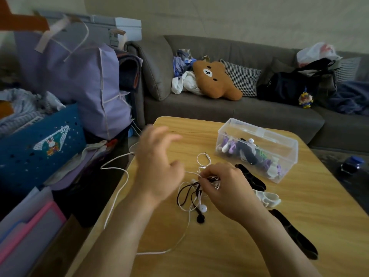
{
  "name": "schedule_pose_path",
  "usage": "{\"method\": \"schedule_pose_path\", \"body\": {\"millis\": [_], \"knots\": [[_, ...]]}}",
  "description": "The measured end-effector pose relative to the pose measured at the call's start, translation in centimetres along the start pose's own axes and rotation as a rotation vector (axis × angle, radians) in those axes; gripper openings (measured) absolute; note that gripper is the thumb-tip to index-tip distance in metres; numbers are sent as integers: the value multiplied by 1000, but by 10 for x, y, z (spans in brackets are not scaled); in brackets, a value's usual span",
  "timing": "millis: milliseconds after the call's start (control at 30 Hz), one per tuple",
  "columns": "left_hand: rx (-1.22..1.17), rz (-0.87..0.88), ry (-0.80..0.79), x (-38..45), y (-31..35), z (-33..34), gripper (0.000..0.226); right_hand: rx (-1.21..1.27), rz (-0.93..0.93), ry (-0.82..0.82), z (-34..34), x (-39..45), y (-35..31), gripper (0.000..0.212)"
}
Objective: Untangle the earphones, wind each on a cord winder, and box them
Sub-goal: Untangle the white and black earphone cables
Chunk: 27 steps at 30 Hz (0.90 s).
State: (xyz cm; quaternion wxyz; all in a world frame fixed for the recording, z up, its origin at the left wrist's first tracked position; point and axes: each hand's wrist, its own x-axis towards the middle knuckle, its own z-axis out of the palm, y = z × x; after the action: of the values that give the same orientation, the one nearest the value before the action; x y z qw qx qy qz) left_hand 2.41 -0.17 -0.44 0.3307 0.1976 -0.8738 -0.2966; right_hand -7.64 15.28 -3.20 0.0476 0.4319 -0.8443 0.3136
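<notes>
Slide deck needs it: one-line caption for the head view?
Right hand pinches a tangle of black and white earphones on the wooden table; left hand lifted open, clear box of wound sets behind.

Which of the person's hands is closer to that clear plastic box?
Right. The right hand pinches the tangled cords just beside the clear box; the left hand hovers farther away.

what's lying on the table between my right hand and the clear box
In the head view, a black cord winder lies on the wooden table between the right hand and the clear box, which already holds wound earphones.
</notes>
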Motion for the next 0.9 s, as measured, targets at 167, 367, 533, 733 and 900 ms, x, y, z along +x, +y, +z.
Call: {"method": "schedule_pose_path", "body": {"millis": [167,367,533,733,900], "knots": [[-94,21,-437,-13,13,23,25,22,-18,31,0,-1,-1,13],[-64,26,-362,-6,3,16,12,96,8,58,-6,-3,1,6],[-206,93,-144,-1,4,4,13,114,69,16,-10,-1,5,11],[-387,22,56,-2,5,-9,11,228,153,-42,-17,1,3,21],[-448,-151,198,-2,-2,-3,17,279,211,-114,-23,1,5,25]]}}
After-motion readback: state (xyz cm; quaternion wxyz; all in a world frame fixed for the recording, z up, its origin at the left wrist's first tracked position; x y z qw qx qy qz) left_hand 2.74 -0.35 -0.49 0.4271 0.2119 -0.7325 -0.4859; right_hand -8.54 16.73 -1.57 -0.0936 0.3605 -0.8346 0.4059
